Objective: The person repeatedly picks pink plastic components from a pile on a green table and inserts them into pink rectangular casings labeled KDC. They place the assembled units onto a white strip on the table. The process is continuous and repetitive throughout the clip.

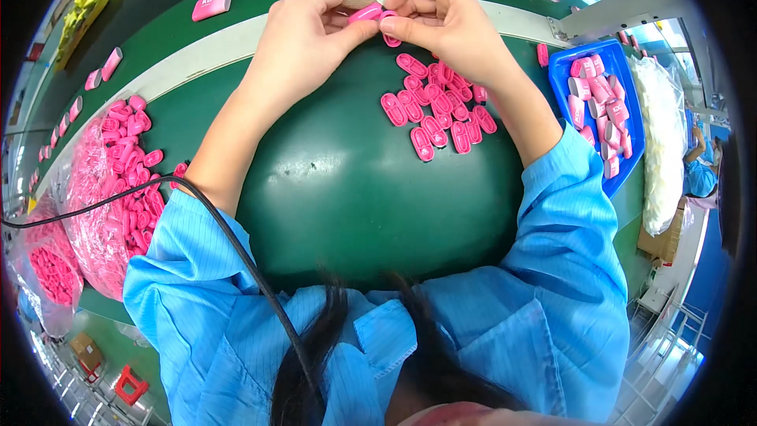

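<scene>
At the top middle of the view, my left hand point(303, 39) pinches a small glossy pink plastic part point(364, 13), seen mostly edge-on between thumb and fingers. One of that hand's fingers has a tan wrap. My right hand point(449, 28) meets it, closed on a pink oval cap point(391, 33) that touches or nearly touches the left part; the fingers hide most of both. Below my right hand, a loose group of pink oval caps point(431, 130) lies on the green tabletop point(339, 189), many with their hollow side up.
Pink-and-white printed casings point(212, 5) stand spaced along the green strip beyond a pale rail point(197, 54). At right, a blue tray point(561, 71) holds more casings beside a clear bag point(658, 142). A plastic bag point(91, 189) spills pink parts at left; a black cable point(213, 209) crosses my left arm.
</scene>
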Tool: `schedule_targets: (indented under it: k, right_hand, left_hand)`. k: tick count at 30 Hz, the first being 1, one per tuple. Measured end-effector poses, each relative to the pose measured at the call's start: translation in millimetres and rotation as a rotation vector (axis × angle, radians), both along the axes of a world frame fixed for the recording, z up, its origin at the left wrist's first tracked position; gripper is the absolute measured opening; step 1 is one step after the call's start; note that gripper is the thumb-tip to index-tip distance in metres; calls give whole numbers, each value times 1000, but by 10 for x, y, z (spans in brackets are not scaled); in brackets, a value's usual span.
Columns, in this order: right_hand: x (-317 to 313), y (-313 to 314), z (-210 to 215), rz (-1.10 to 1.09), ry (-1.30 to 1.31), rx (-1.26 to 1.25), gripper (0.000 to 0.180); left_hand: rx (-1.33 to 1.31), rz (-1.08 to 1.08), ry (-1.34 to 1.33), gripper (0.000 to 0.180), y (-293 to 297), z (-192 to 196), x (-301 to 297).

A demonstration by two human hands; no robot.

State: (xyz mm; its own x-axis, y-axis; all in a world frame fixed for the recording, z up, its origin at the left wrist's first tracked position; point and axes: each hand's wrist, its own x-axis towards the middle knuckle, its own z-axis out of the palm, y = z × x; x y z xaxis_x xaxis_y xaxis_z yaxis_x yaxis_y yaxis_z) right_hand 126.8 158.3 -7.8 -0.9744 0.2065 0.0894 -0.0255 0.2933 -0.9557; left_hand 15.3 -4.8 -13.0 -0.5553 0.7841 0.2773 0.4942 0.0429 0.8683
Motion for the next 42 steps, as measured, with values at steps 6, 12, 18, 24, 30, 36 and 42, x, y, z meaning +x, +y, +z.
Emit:
schedule_targets:
  k: [6,12,18,24,30,36,42]
  right_hand:
    - [117,106,213,44,-39,2,21]
    - [626,690,455,-136,-365,749,23]
    - [298,804,295,-177,-72,983,22]
    - [-999,387,34,-214,259,897,31]
    - [-938,270,-7,-195,191,697,27]
    - [-268,227,12,-75,-17,-260,27]
    - [-216,81,-101,-75,64,-375,29]
  left_hand:
    - [-149,54,240,25,-32,53,-44]
    - [-305,-67,134,20,-47,123,10]
    - [-238,-27,661,19,-66,-68,-20]
    - [-265,-86,662,15,-55,7,24]
    - [-254,89,361,28,-17,6,-116]
    - [87,21,-589,34,4,-78,-246]
    - [100,27,-578,34,35,-57,-107]
